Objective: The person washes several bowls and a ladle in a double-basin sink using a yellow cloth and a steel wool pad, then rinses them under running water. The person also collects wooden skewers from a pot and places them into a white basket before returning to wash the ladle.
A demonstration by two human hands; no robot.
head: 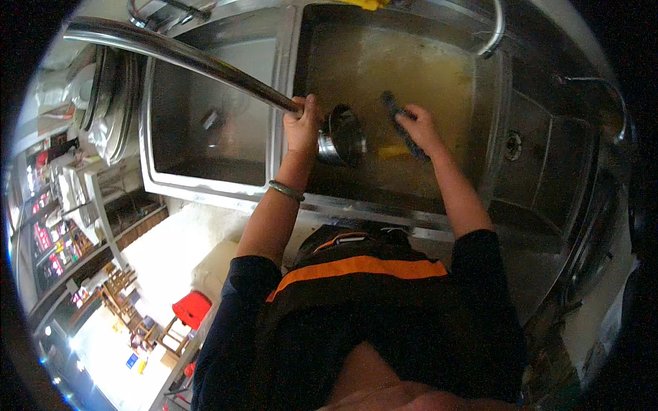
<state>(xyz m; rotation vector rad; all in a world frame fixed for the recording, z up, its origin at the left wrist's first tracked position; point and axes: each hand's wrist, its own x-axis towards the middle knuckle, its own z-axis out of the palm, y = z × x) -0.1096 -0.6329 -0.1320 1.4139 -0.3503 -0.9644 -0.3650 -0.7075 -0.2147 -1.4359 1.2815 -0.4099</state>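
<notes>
My left hand (300,126), with a bangle at the wrist, grips a long steel handle (185,59) near its lower end. The handle slants up to the upper left. Just right of that hand is a round steel bowl (334,138), tilted on its side in the sink basin; it seems to be the head of a large ladle, though the joint is hidden by my hand. My right hand (424,131) holds a dark, elongated item (406,128), perhaps a brush or scrubber, too blurred to tell. Both hands are over a stainless steel basin (486,103) with murky yellowish water.
A second steel basin (205,154) adjoins on the left. Stacked plates or trays (121,110) stand beyond it. A curved faucet spout (496,31) hangs over the far right corner. Something yellow (365,4) lies at the far rim. A drainboard with a drain (512,145) is at right.
</notes>
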